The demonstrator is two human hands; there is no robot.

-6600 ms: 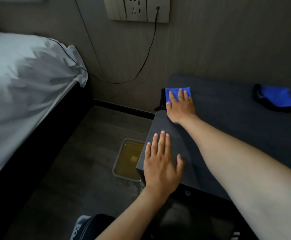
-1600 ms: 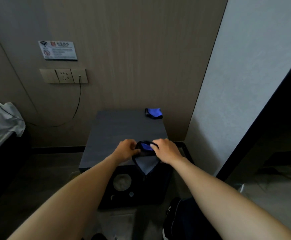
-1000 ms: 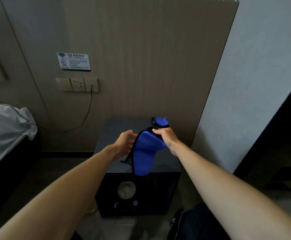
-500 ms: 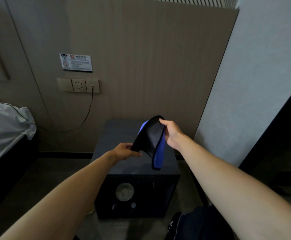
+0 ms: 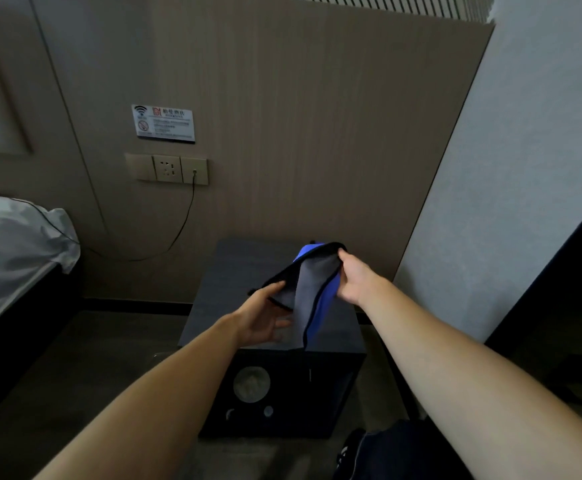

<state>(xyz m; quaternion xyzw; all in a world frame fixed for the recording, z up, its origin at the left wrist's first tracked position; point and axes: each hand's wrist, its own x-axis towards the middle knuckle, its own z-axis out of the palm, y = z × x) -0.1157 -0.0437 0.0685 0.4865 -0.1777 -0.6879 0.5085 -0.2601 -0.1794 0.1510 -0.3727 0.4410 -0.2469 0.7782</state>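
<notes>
A cloth [image 5: 308, 289], blue on one side and grey on the other with a black hem, hangs in the air above the dark grey bedside cabinet [image 5: 227, 282]. My right hand [image 5: 353, 277] pinches its upper corner. My left hand [image 5: 260, 315] holds its lower left edge, thumb on top and fingers underneath. The cloth droops between the two hands, and its tip reaches down to the cabinet's front edge. A second blue cloth lay at the back of the cabinet top earlier; the held cloth covers that spot now.
The cabinet's black front [image 5: 282, 393] has a round dial. A bed with white bedding [image 5: 12, 247] stands at left. A wall socket [image 5: 168, 168] with a black cable [image 5: 178, 233] and a small sign [image 5: 163, 123] hang on the wood panel. A white wall [image 5: 507, 202] rises at right.
Since the wiping on the cabinet top, I have stood back and lifted the cloth with both hands. In the last half second it has turned, and its grey side now faces me.
</notes>
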